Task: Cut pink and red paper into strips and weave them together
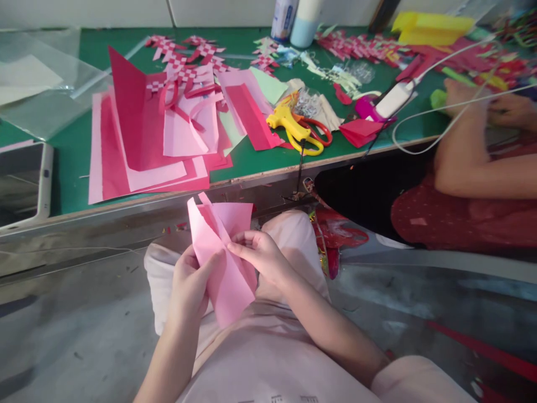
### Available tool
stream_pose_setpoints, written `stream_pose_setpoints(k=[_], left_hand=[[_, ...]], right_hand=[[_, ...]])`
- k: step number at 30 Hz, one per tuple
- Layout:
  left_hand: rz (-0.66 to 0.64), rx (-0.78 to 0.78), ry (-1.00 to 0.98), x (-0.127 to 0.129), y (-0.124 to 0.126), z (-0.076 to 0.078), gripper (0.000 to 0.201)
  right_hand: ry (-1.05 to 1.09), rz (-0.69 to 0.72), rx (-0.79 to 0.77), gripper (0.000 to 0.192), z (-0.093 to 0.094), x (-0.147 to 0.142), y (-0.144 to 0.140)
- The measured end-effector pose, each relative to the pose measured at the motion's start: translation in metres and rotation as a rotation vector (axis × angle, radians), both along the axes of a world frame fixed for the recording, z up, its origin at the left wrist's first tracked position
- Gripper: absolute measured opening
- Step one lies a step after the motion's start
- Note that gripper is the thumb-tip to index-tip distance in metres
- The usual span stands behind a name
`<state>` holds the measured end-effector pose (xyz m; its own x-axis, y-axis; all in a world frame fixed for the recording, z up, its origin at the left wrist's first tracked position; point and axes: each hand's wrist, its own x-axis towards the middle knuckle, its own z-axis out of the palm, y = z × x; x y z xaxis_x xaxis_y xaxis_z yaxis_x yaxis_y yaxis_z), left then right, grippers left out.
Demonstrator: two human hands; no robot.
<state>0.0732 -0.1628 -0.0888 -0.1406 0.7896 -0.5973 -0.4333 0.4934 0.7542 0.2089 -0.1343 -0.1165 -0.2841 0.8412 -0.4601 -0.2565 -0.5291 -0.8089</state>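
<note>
Head view: no writing readable; bottle (283, 18) label blurred. Left hand (191, 282) and right hand (262, 258) held over lap, fingers of both closed on folded pink paper (224, 263), thumbs on front. Paper thin, creased, pointed flaps up. Green tabletop (71, 151) above carried flat pink sheets (142, 140), yellow scissors (296, 129). Another person's arm (474, 162) at right.

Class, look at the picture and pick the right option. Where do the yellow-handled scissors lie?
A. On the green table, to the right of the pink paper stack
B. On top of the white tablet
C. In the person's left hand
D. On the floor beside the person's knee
A: the yellow-handled scissors rest on the green table, right of the pink paper stack, while both hands hold only folded pink paper.
</note>
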Motion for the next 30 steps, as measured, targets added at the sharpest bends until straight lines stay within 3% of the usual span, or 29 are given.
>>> stream_pose_setpoints(k=[14,21,30], left_hand=[[0.026,0.018,-0.034,0.0035,-0.0015,0.0009,0.046],[0.041,0.039,-0.001,0.0024,-0.0005,0.0006,0.045],[0.044,0.032,-0.025,0.0032,-0.0003,-0.0005,0.044]], right_hand=[[0.131,-0.088,-0.055,0.033,0.0012,-0.0050,-0.0039],[0.128,-0.016,-0.123,0.037,0.0005,0.0005,-0.0029],[0.214,-0.059,-0.115,0.035,-0.0003,-0.0043,-0.0060]])
